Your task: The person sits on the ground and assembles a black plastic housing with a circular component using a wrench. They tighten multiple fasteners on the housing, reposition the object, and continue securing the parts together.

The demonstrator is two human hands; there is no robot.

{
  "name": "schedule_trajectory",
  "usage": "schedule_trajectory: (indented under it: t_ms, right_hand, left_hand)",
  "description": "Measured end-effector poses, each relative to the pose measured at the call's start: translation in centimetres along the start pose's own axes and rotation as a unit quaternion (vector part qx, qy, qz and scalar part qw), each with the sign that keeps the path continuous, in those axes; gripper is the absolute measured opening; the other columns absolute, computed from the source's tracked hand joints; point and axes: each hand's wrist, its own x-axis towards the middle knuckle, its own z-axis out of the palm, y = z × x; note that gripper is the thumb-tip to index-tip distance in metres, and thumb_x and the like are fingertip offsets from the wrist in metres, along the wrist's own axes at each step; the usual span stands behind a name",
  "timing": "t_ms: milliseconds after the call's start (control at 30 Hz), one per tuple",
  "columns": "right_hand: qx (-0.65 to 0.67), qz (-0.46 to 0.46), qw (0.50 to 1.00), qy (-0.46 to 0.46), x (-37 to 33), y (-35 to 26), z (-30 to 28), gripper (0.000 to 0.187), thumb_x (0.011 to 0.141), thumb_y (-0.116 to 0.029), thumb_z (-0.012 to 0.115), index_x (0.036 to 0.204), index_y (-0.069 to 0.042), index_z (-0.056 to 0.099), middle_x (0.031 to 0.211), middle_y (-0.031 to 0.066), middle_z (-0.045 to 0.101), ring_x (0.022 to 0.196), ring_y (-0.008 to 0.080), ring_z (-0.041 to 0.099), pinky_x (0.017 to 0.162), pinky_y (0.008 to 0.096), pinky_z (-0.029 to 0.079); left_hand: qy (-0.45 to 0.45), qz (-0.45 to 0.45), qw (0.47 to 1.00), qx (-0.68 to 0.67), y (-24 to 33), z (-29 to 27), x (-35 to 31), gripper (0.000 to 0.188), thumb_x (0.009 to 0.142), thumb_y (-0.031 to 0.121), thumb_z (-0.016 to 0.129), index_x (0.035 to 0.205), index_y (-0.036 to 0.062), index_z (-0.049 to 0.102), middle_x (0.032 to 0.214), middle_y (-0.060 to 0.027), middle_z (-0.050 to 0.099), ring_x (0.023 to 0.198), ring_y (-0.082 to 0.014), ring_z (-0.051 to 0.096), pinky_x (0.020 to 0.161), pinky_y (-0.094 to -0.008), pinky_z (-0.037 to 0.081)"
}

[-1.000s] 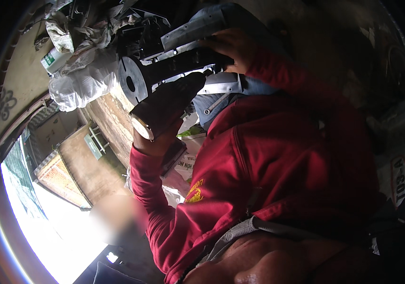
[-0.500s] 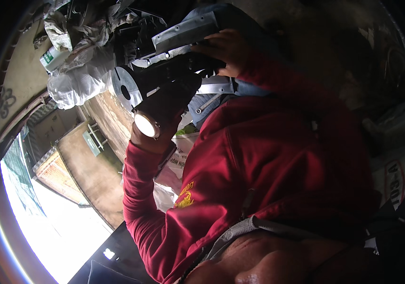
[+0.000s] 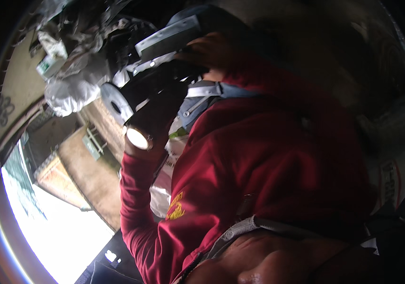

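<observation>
A dark cylindrical metal part [image 3: 151,86] lies across my lap, with a round grey end disc [image 3: 116,103] that has a hole in it. Along its far side runs a flat grey metal plate [image 3: 168,38] with small holes. My right hand [image 3: 212,53] is curled over the part's right end, its fingers at the plate's edge. In deep shadow under the near side, my left hand [image 3: 156,116] grips the part, though its fingers hardly show; a bright round watch [image 3: 138,137] sits on that wrist. A wrench [image 3: 196,106] rests on my jeans beside a second metal strip [image 3: 205,90].
A white plastic bag [image 3: 72,92] and a white-and-green container [image 3: 49,66] are at the far left, near heaped dark clutter [image 3: 112,42]. A printed white sack [image 3: 162,191] lies beside my left arm. Another sack [image 3: 391,184] stands at the right.
Both hands and the dark cylindrical part have shifted left together, the disc end also dipping nearer. The grip looks the same. The wrench appears farther left in the view too.
</observation>
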Motion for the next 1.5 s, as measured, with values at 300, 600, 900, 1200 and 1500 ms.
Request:
schedule_trajectory:
  t_ms: [300,600,900,1200,1500]
  right_hand:
    - [0.023,0.015,0.999,0.044,0.0,0.8,0.8,0.079,0.058,-0.038,0.084,0.131,-0.032,0.055,0.109,0.0009,0.063,0.108,0.0228,0.059,0.091,0.0474,0.037]
    - [0.061,0.055,0.994,-0.067,1.3,1.8,-1.3,0.091,0.057,-0.044,0.085,0.139,-0.024,0.050,0.127,0.0095,0.057,0.123,0.0286,0.051,0.101,0.0485,0.036]
    - [0.207,0.042,0.962,-0.174,7.6,1.4,-7.1,0.106,0.062,-0.048,0.087,0.148,-0.010,0.038,0.147,0.0184,0.043,0.139,0.0301,0.038,0.114,0.0402,0.030]
    - [0.070,0.062,0.943,-0.319,13.8,-1.4,-1.9,0.094,0.062,-0.048,0.087,0.137,-0.005,0.049,0.129,0.0201,0.058,0.120,0.0326,0.057,0.101,0.0386,0.044]
    - [0.106,0.180,0.937,-0.281,13.9,-3.9,-2.1,0.038,0.075,-0.016,0.080,0.107,0.000,0.066,0.103,0.0122,0.070,0.089,0.0181,0.066,0.083,0.0316,0.051]
  left_hand:
    - [0.065,0.132,0.987,0.065,0.6,-0.5,1.2,0.030,0.072,0.007,0.067,0.101,0.0072,0.068,0.092,-0.0131,0.067,0.081,-0.0324,0.064,0.072,-0.0377,0.053]
    - [0.083,-0.216,0.832,-0.504,-1.9,4.1,-11.1,0.052,0.083,0.042,0.067,0.111,-0.0020,0.063,0.079,-0.0077,0.066,0.055,-0.0157,0.058,0.060,-0.0321,0.049]
    - [0.258,-0.307,0.643,-0.653,-10.1,20.7,-26.0,0.065,0.089,0.047,0.061,0.134,0.0015,0.052,0.102,-0.0099,0.065,0.080,-0.0188,0.061,0.068,-0.0318,0.048]
    - [0.502,-0.314,0.113,-0.798,-12.5,34.3,-13.0,0.071,0.082,0.067,0.056,0.120,0.0066,0.056,0.103,-0.0112,0.063,0.088,-0.0303,0.061,0.085,-0.0488,0.051]
    - [0.542,-0.480,-0.187,-0.664,-14.0,54.0,-4.7,0.035,0.083,0.045,0.067,0.096,0.0136,0.060,0.083,-0.0036,0.063,0.071,-0.0237,0.063,0.065,-0.0393,0.056]
